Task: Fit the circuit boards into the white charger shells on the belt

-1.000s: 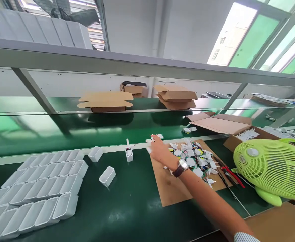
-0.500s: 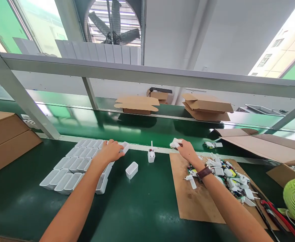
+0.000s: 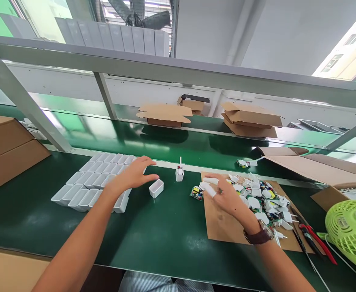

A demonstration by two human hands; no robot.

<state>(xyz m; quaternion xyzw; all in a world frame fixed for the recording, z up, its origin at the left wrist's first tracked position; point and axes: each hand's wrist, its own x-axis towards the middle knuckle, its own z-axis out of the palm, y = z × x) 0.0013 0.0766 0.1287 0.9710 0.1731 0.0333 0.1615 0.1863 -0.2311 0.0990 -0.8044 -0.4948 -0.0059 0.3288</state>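
Note:
My left hand [image 3: 134,173] hovers with fingers spread over the right end of a block of white plastic cases [image 3: 86,184], empty as far as I can see. A loose white case [image 3: 156,188] lies just right of its thumb. My right hand [image 3: 226,197], white cots on its fingertips, reaches left off a brown cardboard sheet [image 3: 226,229]. Its fingers are stretched out and hold nothing. A small circuit board [image 3: 196,193] lies on the green mat just beyond those fingertips. Another white case [image 3: 179,174] stands upright with a part in it.
A pile of circuit boards and white plug parts [image 3: 258,198] covers the sheet's right half. Red-handled pliers [image 3: 316,240] and a lime fan [image 3: 349,231] lie at the right. Cardboard boxes stand at the left [image 3: 7,150] and right [image 3: 317,166], with more on the far belt [image 3: 250,121].
My right hand came back from the far rail toward me, and a circuit board now lies by its fingertips. My left hand opened above the cases. The view dropped slightly.

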